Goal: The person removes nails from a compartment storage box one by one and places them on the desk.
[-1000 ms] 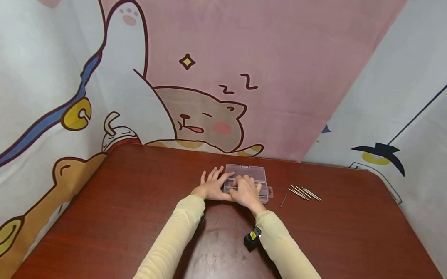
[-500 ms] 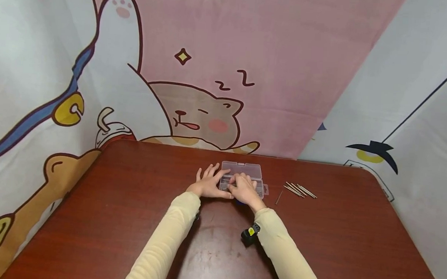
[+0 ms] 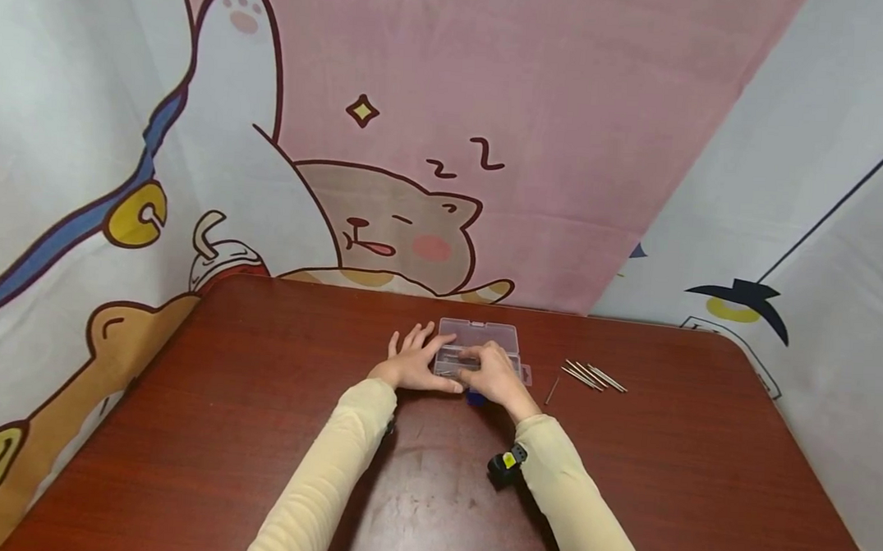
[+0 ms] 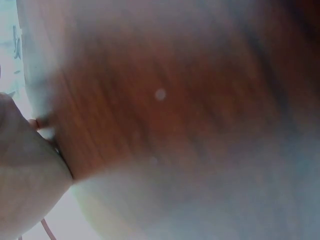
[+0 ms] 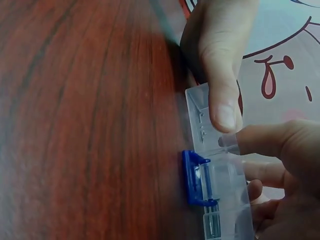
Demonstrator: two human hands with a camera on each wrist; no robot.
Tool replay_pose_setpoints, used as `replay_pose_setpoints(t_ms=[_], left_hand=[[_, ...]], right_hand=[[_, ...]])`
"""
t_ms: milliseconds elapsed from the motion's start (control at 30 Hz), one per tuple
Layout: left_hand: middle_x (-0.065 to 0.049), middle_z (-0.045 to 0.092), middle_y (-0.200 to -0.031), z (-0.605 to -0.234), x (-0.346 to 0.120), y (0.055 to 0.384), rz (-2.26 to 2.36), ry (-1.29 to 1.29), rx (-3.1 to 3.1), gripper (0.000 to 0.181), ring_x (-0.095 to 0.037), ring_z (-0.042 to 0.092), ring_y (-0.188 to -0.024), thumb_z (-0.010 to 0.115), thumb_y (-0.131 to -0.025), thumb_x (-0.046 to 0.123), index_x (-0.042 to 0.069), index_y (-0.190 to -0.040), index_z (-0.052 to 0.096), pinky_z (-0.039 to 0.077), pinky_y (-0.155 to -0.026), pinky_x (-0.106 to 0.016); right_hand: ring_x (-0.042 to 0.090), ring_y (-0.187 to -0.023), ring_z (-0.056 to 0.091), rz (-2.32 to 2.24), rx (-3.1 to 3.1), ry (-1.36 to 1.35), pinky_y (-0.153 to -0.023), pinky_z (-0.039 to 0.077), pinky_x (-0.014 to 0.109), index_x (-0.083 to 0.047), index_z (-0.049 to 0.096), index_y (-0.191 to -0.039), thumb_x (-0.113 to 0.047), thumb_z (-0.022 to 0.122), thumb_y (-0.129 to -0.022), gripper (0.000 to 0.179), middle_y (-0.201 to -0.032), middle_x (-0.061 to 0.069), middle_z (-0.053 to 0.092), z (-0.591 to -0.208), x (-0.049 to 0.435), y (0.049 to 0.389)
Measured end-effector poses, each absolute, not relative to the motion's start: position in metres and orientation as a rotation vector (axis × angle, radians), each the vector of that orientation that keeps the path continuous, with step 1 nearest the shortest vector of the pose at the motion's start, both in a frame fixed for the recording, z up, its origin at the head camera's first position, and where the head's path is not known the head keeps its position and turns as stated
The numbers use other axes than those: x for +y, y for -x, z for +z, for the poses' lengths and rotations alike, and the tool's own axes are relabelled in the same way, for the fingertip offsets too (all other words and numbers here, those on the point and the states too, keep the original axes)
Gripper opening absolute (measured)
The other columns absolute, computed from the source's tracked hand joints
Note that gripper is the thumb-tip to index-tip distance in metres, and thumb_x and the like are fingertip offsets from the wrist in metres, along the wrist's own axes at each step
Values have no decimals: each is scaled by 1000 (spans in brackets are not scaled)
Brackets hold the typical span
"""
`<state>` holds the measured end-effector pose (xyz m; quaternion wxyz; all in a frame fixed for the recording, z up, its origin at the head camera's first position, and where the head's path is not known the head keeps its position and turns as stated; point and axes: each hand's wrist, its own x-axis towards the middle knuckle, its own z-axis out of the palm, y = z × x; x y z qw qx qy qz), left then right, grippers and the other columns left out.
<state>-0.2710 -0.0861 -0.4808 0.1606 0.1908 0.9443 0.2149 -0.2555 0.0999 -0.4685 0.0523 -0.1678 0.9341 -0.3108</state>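
Observation:
A clear plastic organizer box (image 3: 448, 366) lies on the table with its lid (image 3: 476, 334) folded back. Small metal pieces (image 5: 212, 225) show inside its compartments, too small to make out their kind. My left hand (image 3: 417, 368) spreads its fingers at the box's left side, its thumb (image 5: 223, 107) resting on the front edge in the right wrist view. Over the box, my right hand (image 3: 500, 375) reaches in with bent fingers (image 5: 260, 140); thumb and index finger stand apart, and no piece shows between them. A blue latch (image 5: 192, 177) hangs at the box's front.
Right of the box lies one thin metal nail (image 3: 551, 390). Beyond it is a loose pile of several similar metal pins (image 3: 592, 376). A printed cloth (image 3: 551, 149) hangs behind the brown table (image 3: 258, 399). The left wrist view is mostly blurred tabletop.
My right hand's fingers have spread from a close bunch, and the hand has shifted slightly right, baring more of the box's inside. The left hand stays put by the box.

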Motion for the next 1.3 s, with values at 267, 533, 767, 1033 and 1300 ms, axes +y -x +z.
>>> replay_pose_setpoints(t_ms=[267,533,767,1033,1300], left_hand=[[-10,3,-161,-483,-87,272,584,-536,2704,94,-30,-2,-146,65,-77,67,33,-154,23,-4,-109,-60],[-11,5,-161,-482,-87,272,592,-532,2715,95,-30,-1,-146,67,-76,67,32,-154,24,-4,-109,-60],[-11,4,-161,-482,-87,271,581,-534,2711,94,-30,-2,-146,66,-77,67,34,-154,22,-3,-109,-59],[-10,3,-161,-484,-86,272,591,-529,2705,94,-30,-2,-146,67,-77,65,33,-154,23,-3,-108,-60],[-11,5,-161,-483,-86,272,595,-525,2713,94,-31,0,-146,68,-77,65,32,-154,24,-3,-109,-60]], right_hand=[[25,-85,50,-969,2848,476,-79,42,46,-5,72,-104,-14,73,-81,26,-95,9,56,-471,99,255],[21,-83,51,-1054,2894,505,-76,45,40,1,75,-102,-12,74,-78,27,-91,8,59,-476,100,255],[23,-83,53,-983,2933,463,-78,43,45,-3,77,-88,-9,74,-76,14,-87,5,57,-474,95,254],[30,-91,50,-802,2972,386,-77,34,48,-7,71,-89,-15,75,-81,12,-92,8,53,-475,87,253],[28,-92,51,-943,2936,402,-80,31,50,-8,69,-89,-12,71,-83,8,-92,7,55,-476,89,254]])
